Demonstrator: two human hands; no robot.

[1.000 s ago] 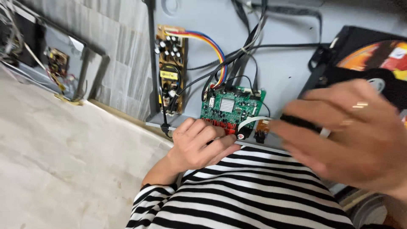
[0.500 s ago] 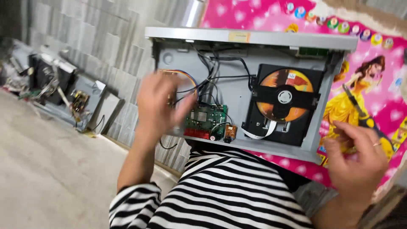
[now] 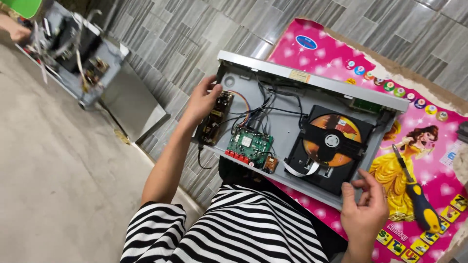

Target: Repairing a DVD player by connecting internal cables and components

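Nearest the camera is the person's black-and-white striped top (image 3: 243, 229), and just past it the right hand (image 3: 363, 209) rests on the near right edge of the opened disc player (image 3: 292, 131), its fingers (image 3: 375, 187) loosely curled and released, grasping nothing. The left hand (image 3: 202, 100) reaches across to the player's far left corner, fingers laid over the end of the brown power board (image 3: 217, 117); whether they pinch it or only press cannot be told. Judging from this, the hands are steadying the case, and it would go best with both edges held firmly while the wires (image 3: 263, 104) are kept clear of the fingers (the exposed boards are best touched by their rims). The player is a flat grey metal tray with its lid off, lying on a pink picture mat (image 3: 414, 146) on the tiled floor (image 3: 185, 39): a green circuit board (image 3: 249, 144) sits near the front, a black drive with an orange disc (image 3: 331, 141) to the right. A screwdriver with a yellow and black handle (image 3: 417, 195) lies on the mat beside it. Farther off, a second opened device (image 3: 73, 53) sits at upper left, another person's hand (image 3: 14, 31) at it.
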